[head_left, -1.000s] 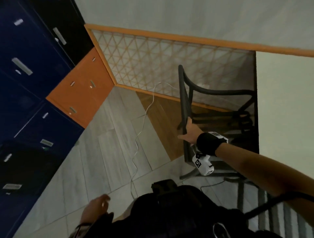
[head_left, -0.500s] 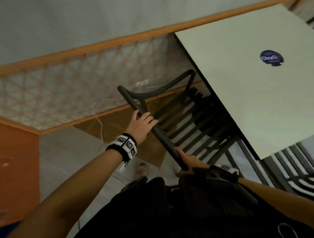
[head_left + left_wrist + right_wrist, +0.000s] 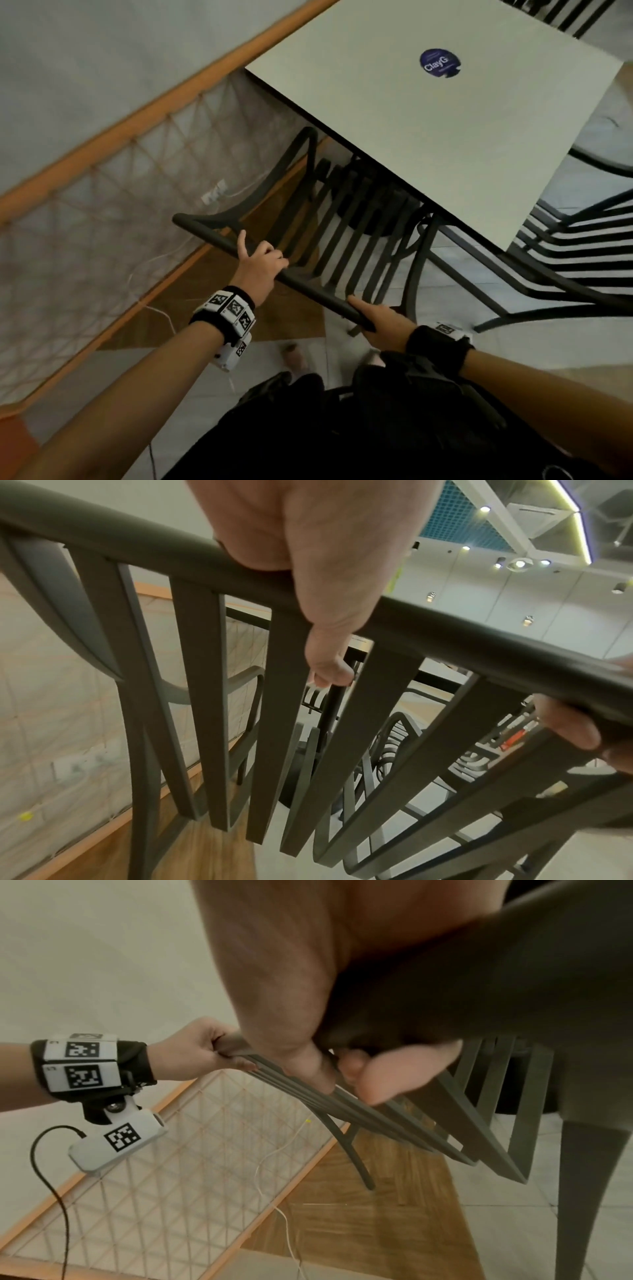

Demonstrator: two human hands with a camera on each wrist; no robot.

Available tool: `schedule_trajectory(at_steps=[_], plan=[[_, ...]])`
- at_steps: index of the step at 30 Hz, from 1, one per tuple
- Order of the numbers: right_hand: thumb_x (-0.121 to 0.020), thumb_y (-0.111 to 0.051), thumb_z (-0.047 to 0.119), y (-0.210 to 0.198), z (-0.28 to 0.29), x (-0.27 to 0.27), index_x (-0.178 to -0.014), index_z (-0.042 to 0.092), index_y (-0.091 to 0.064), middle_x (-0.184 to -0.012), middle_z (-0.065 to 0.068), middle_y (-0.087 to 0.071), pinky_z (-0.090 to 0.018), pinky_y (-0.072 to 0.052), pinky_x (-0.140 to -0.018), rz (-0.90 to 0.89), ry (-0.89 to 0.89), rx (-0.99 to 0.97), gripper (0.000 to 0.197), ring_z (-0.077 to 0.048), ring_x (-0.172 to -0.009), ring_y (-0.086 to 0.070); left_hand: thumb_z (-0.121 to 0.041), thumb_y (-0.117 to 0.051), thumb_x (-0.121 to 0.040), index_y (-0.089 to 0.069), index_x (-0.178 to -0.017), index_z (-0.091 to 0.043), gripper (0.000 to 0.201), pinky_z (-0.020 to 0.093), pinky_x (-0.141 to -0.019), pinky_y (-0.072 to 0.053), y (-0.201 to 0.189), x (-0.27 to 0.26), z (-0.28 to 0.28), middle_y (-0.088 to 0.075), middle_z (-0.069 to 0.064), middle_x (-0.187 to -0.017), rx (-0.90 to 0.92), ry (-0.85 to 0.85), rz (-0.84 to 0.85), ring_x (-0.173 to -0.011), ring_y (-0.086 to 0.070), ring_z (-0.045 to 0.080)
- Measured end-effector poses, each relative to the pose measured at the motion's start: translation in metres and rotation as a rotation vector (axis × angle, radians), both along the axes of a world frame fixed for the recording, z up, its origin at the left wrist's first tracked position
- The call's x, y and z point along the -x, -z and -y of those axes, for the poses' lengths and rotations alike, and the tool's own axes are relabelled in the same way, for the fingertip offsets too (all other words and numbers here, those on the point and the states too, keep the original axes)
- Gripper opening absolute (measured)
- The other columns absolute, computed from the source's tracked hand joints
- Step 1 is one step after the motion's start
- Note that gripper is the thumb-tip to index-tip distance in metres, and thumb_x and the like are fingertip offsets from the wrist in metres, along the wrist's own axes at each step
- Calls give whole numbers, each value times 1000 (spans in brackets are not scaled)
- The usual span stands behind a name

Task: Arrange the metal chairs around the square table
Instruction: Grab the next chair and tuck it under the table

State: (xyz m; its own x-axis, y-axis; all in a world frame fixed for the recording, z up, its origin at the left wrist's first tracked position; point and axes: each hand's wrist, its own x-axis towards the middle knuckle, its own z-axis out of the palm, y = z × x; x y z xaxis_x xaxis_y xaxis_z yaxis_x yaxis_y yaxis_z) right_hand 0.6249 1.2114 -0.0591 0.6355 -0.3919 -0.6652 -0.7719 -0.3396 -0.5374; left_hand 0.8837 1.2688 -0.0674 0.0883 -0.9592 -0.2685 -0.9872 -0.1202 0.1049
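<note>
The chair (image 3: 342, 219) is held by its top rail, which runs crosswise between 2 hands. The left hand (image 3: 259, 265) and right hand (image 3: 380, 322) are curled round it. Its seat lies partly under the table (image 3: 428, 113), straight ahead.

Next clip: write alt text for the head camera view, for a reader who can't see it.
Both hands, left hand and right hand, grip the top rail of a dark metal chair, its slatted seat partly under a pale square table. A round blue sticker sits on the tabletop; a second chair stands at right.
</note>
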Motion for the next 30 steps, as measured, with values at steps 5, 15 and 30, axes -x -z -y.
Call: schedule_trajectory(at_steps=[5, 15, 30], plan=[[-89, -46, 12, 1, -1, -28, -137, 42, -29, -99, -9, -61, -50, -59, -72, 71, 67, -15, 59, -28, -80, -64, -5, -63, -80, -67, -94, -29, 29, 66, -114, 2, -7, -27, 17, -65, -12, -105, 10, -32, -14, -123, -45, 17], [-93, -45, 10, 2, 39, -52, -133, 43, -33, -91, -7, -59, -34, -57, -49, 74, 175, 20, 53, -23, -60, -61, -3, -62, -82, -67, -89, -25, 24, 66, -115, 1, -14, -47, 77, -65, -6, -99, 13, 2, -24, -121, -46, 22], [-95, -52, 21, -9, 60, -65, -136, 32, -32, -86, 6, -52, -29, -55, -57, 147, 206, -22, 47, -11, -68, -56, -8, -60, -84, -69, -90, -26, 21, 63, -117, -5, -11, -55, 115, -67, -1, -94, 4, -27, 86, -117, -48, 28]])
